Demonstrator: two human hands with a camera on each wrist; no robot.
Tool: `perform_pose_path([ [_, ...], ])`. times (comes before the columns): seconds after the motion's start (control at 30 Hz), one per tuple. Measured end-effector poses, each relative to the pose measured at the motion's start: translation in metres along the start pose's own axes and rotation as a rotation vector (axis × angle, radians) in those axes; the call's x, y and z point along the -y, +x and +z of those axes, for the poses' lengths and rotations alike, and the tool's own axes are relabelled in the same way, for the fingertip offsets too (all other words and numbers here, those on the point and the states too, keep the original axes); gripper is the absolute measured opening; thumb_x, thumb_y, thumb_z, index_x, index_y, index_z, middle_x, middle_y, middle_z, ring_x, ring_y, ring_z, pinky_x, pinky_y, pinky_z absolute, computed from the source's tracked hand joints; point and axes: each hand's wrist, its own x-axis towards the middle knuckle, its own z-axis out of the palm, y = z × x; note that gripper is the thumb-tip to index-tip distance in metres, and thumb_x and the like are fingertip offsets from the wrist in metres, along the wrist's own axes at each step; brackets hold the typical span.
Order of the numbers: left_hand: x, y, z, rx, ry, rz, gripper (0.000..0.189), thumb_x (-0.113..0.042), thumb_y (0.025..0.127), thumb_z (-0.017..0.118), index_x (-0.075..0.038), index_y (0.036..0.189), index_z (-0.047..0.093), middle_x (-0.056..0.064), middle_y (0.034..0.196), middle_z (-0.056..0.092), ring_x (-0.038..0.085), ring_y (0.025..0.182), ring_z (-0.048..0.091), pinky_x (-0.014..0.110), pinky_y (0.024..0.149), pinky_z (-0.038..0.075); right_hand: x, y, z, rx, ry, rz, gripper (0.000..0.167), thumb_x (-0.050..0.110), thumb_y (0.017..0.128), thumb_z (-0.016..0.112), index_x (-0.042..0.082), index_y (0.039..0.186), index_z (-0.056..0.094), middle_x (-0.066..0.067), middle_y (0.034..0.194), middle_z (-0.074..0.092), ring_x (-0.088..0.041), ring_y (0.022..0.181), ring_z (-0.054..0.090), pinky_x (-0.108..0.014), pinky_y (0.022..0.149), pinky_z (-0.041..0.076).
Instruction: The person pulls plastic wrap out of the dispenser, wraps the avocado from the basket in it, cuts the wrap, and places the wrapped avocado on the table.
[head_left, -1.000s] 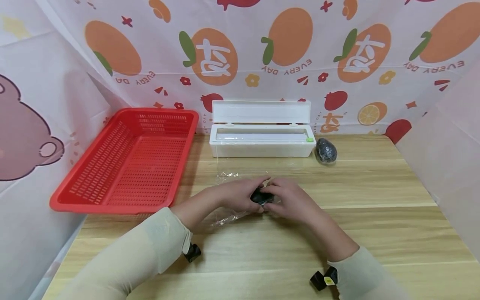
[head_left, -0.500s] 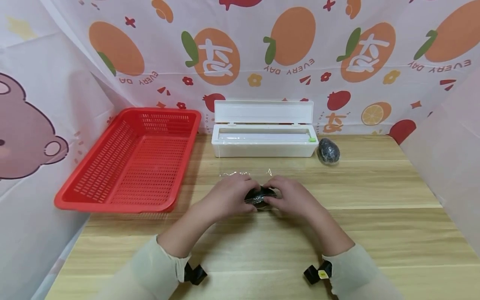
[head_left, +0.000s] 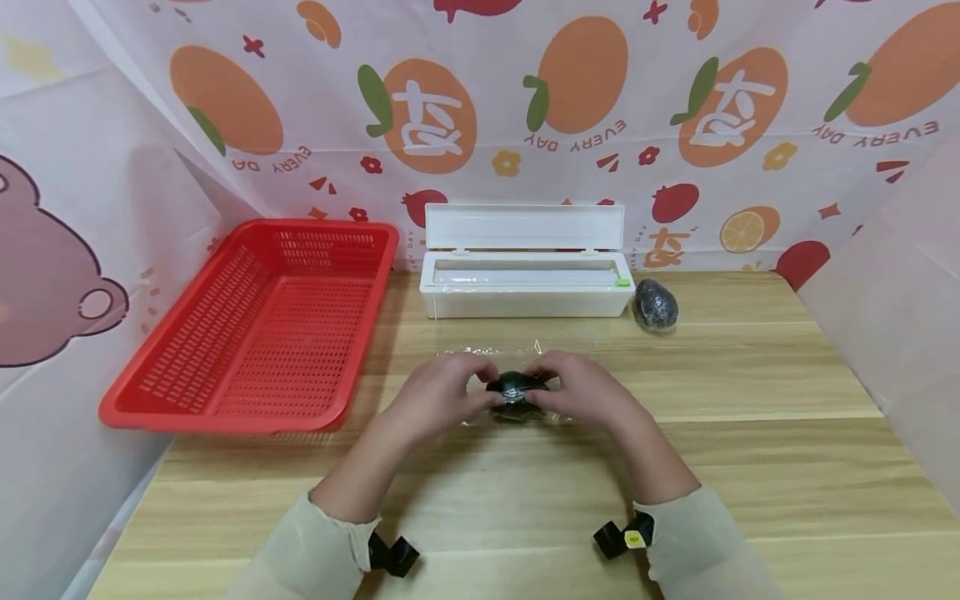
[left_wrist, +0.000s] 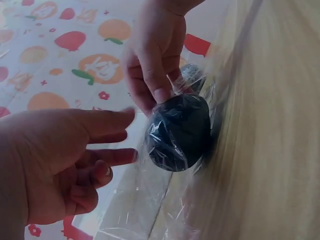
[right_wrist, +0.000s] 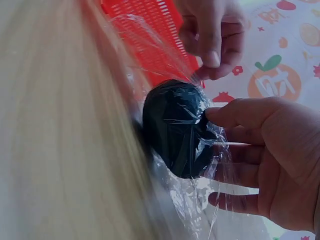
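Two hands (head_left: pixel 441 390) (head_left: pixel 588 390), two dark ovals (head_left: pixel 514 383) (head_left: pixel 656 305), one basket (head_left: pixel 300 346), one white box (head_left: pixel 525 302), one table (head_left: pixel 750 467)

From above, the head view faces forward and down across the counter (head_left: pixel 487 517), while both wrist views, close from opposite sides, share the dark object (left_wrist: pixel 179 134) mid-frame.

Cling film (right_wrist: pixel 187 200): clear thin plastic, v. glossy, crinkled; dark oval item (left_wrist: pixel 182 132) in it: smooth, shiny; film dispenser (head_left: pixel 525 302): wht hard plastic, smooth; basket (head_left: pixel 225 421): red plastic, perf., sl. sheen; tabletop (head_left: pixel 750 458): wood-grain, smooth, satin; backdrop (head_left: pixel 502 108): printed sheet, matt, creased; sleeves (head_left: pixel 322 542): matt cloth
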Motion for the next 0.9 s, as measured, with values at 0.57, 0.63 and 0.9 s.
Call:
perform_pose_path([
  [0.57,0.004,0.005,0.013,-0.213,0.031,0.114,0.011,-0.006,0.084,0.075,-0.013,0.092,0.073,-0.002,0.092,0.068,0.014,0.083,0.063,0.032,0.072,0.053,-0.003,0.004,0.0,0.005,0.07,0.01,0.029,0.028,0.089,0.071,0.013,0.113,0.072,-0.001,0.106,0.071,-0.013,0.095,0.066,-0.036,0.086,0.054],
  [0.63,0.001,0.004,0.014,-0.269,0.043,0.161,0.013,-0.008,0.083,0.076,-0.013,0.095,0.074,-0.001,0.098,0.067,0.017,0.089,0.062,0.033,0.077,0.053,-0.004,0.005,0.001,0.0,0.065,0.003,0.029,0.028,0.089,0.07,0.013,0.114,0.071,-0.001,0.107,0.071,-0.013,0.095,0.066,-0.035,0.085,0.054],
  [0.9,-0.004,0.011,0.024,-0.174,0.099,0.24,0.023,-0.024,0.083,0.079,-0.016,0.103,0.073,0.001,0.106,0.071,0.019,0.101,0.066,0.042,0.088,0.051,-0.008,0.006,0.002,-0.006,0.085,-0.037,0.027,0.027,0.09,0.069,0.015,0.113,0.072,0.002,0.105,0.071,-0.011,0.094,0.066,-0.035,0.085,0.055],
])
